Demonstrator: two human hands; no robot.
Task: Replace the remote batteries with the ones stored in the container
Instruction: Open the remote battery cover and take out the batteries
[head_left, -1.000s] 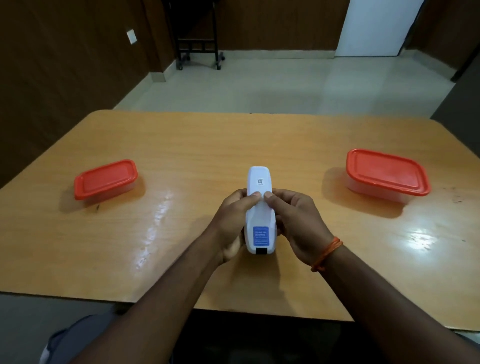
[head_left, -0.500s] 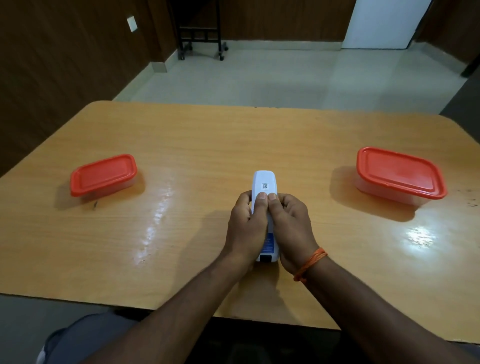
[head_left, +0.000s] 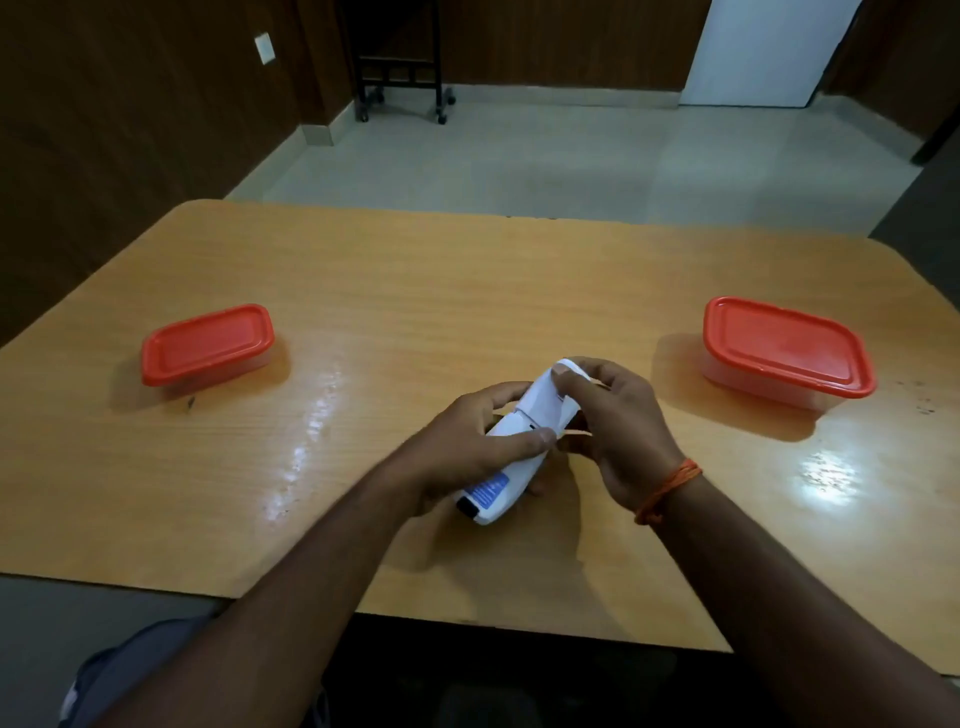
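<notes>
Above the middle of the near half of the glossy light-wood surface, a white plastic remote control with a blue label near its lower end is held back side up, tilted so its far end points up and to the right. The left hand wraps the lower body, its fingers clamped on the remote with the thumb lying across the back. The right hand grips the upper end, its fingers closed on the remote's back panel with the thumb pressed on top; an orange thread band circles that wrist. Well apart to the left sits a small clear plastic container with an orange-red lid, lid on. Well apart to the right rests a larger clear container with an orange-red lid, also shut. Beyond the surface lies a pale tiled floor.
</notes>
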